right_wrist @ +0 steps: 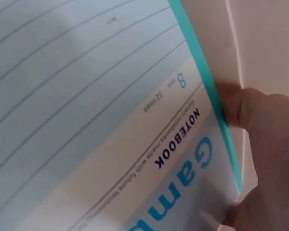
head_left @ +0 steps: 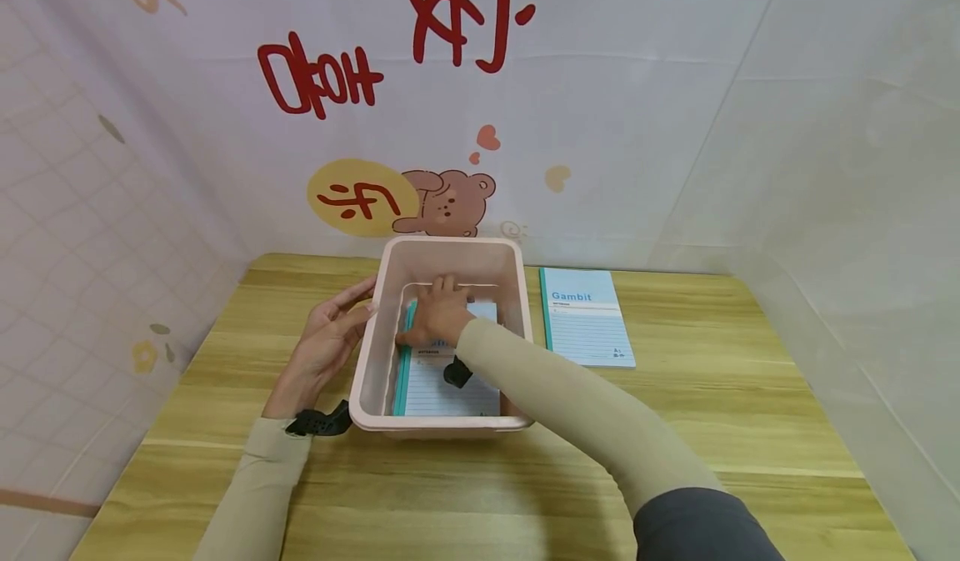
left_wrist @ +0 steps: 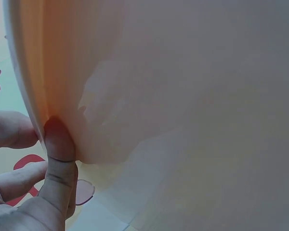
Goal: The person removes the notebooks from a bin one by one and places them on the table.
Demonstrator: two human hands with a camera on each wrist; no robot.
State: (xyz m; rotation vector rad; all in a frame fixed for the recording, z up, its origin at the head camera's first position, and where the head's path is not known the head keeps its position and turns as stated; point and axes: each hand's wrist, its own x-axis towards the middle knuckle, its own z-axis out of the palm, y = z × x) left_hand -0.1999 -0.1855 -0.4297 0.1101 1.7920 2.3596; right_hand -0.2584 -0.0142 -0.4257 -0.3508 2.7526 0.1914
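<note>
My left hand is at the left side of a pale pink plastic bin. In the left wrist view the thumb lies on the outside of the bin wall and the fingers are across the rim, pinching it. Inside the bin my right hand is spread over the upper left of a light blue lined notebook marked Gambit. Its thumb touches the teal spine, and other fingers reach the top edge. A second teal edge shows beside that spine.
Another Gambit notebook lies face up to the right of the bin. The wooden table ends at a wall hanging with red characters and a bear. Black straps are on both wrists.
</note>
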